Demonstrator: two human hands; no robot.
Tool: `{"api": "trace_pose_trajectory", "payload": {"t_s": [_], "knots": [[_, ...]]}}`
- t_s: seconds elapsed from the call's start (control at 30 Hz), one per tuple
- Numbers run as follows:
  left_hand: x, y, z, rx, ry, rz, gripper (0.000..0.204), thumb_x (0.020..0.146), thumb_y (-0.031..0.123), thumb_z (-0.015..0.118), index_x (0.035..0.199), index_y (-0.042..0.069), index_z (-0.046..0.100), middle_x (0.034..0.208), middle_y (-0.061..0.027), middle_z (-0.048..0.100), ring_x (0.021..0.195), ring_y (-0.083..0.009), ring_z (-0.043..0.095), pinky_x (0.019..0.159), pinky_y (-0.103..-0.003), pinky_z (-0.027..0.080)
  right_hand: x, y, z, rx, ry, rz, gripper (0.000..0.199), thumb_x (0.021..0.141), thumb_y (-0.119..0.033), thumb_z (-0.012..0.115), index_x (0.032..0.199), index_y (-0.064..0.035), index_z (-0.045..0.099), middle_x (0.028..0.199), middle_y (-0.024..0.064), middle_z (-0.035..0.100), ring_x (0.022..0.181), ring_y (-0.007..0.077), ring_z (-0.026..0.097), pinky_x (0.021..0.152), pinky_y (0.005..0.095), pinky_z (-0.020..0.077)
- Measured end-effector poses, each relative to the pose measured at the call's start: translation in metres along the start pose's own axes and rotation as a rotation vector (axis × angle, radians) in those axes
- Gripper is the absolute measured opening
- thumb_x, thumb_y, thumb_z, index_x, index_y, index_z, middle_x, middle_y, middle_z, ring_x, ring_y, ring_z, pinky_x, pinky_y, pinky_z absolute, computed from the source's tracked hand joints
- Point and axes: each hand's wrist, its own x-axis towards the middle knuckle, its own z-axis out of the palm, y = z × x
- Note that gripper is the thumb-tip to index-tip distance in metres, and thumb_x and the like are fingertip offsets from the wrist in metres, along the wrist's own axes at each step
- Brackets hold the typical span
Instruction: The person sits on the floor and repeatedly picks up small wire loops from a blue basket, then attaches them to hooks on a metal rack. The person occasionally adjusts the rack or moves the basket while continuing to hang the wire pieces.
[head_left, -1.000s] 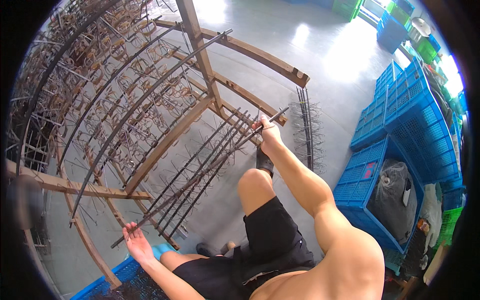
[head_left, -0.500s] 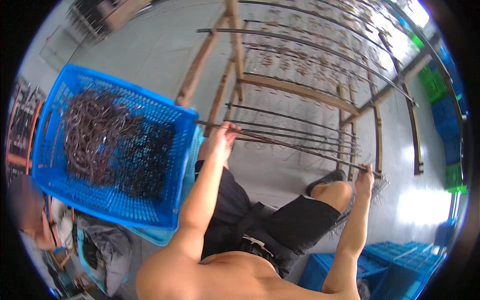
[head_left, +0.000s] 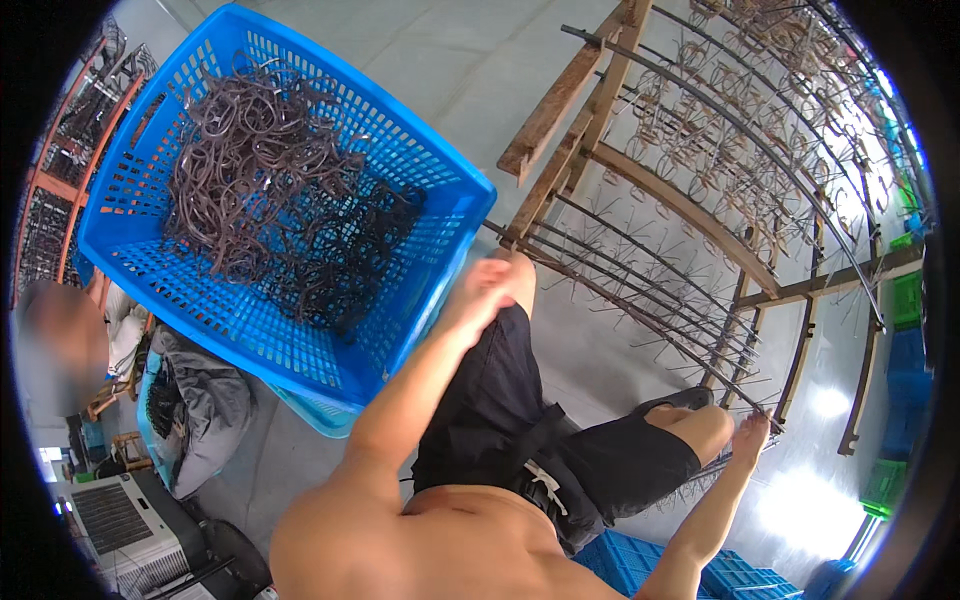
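A long dark metal rod (head_left: 628, 296) with thin wire hooks crosses in front of my knees, slanting down to the right. My right hand (head_left: 752, 434) is closed around its right end. Just below the rod's left end, beside the basket's corner, is my left hand (head_left: 487, 290); its fingers are smeared by motion and look apart from the rod. On my left stands a blue perforated plastic basket (head_left: 290, 375). In it lie a tangled heap of grey-brown curved strips (head_left: 250, 165) and a pile of small black pieces (head_left: 345, 265).
A wooden rack (head_left: 690, 205) ahead bears several rods hung with rings and wire hooks. Blue crates (head_left: 625, 560) stand low at the right, with green crates (head_left: 907, 300) farther off. A person (head_left: 62, 345) is at the far left, near a grey bag (head_left: 205, 400).
The view has turned left, so the basket and rack appear farther right. My left hand has come away from the rod's left end; my right hand still grips the other end.
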Motion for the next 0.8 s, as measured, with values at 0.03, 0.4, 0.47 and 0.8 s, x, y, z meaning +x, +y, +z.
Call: {"api": "trace_pose_trajectory", "payload": {"t_s": [0.03,0.4,0.47,0.8], "knots": [[-0.011,0.012,-0.020,0.114,0.247,0.088,0.018,0.085,0.019,0.061,0.088,0.001,0.060,0.078,-0.0052,0.062,0.068,-0.0105,0.058,0.060,-0.023,0.049,-0.015,0.007,0.006,0.011,0.122,-0.110,0.021,0.089,-0.034,0.055,0.083,-0.0135,0.055,0.069,-0.0035,0.047,0.060,0.0070,0.041,0.053,0.0212,0.0348],[0.140,-0.030,-0.214,1.191,1.093,-0.064,0.029,0.080,0.024,0.055,0.089,-0.003,0.062,0.091,-0.0191,0.063,0.085,-0.0336,0.060,0.076,-0.044,0.048,-0.212,0.003,0.125,-0.910,0.456,-0.688,0.042,0.091,-0.027,0.052,0.111,0.0089,0.048,0.108,0.0206,0.049,0.098,0.0297,0.049,0.087,0.0378,0.0395],[0.126,0.021,-0.178,1.060,0.685,-0.171,0.025,0.077,0.020,0.058,0.093,0.000,0.061,0.097,-0.0196,0.060,0.089,-0.0370,0.058,0.080,-0.045,0.047,-0.246,0.022,0.159,-0.900,0.295,-0.664,0.029,0.090,-0.018,0.051,0.108,0.0045,0.050,0.100,0.0160,0.051,0.093,0.0240,0.049,0.083,0.0338,0.0399],[0.035,0.357,-0.318,1.309,1.365,0.414,0.053,0.085,0.048,0.043,0.106,0.002,0.057,0.113,-0.0215,0.055,0.110,-0.0377,0.048,0.092,-0.044,0.037,-0.366,0.123,0.420,-0.878,-1.331,-0.749,0.037,0.072,-0.009,0.067,0.106,-0.0019,0.056,0.098,0.0166,0.058,0.093,0.0334,0.056,0.080,0.0377,0.0466]]}}
